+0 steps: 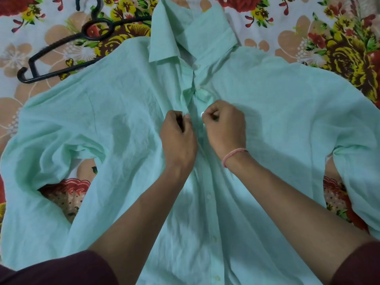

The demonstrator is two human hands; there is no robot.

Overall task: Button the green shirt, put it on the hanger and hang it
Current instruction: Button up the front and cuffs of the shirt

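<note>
I see a plain mint-green shirt point(127, 124) filling mid-frame. The bedsheet point(287, 27) under it is pale with red, yellow and peach flowers. At upper left lies a black hanger point(61, 46). My sleeves point(61, 270) are maroon, and a pink thread band point(233, 156) circles one wrist.

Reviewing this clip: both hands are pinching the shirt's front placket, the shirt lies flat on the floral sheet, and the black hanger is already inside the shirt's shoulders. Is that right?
Not quite. In the head view the black hanger lies on the floral sheet beside the shirt, at its upper left, with one end under the fabric edge. The left hand and right hand do pinch the placket.
</note>
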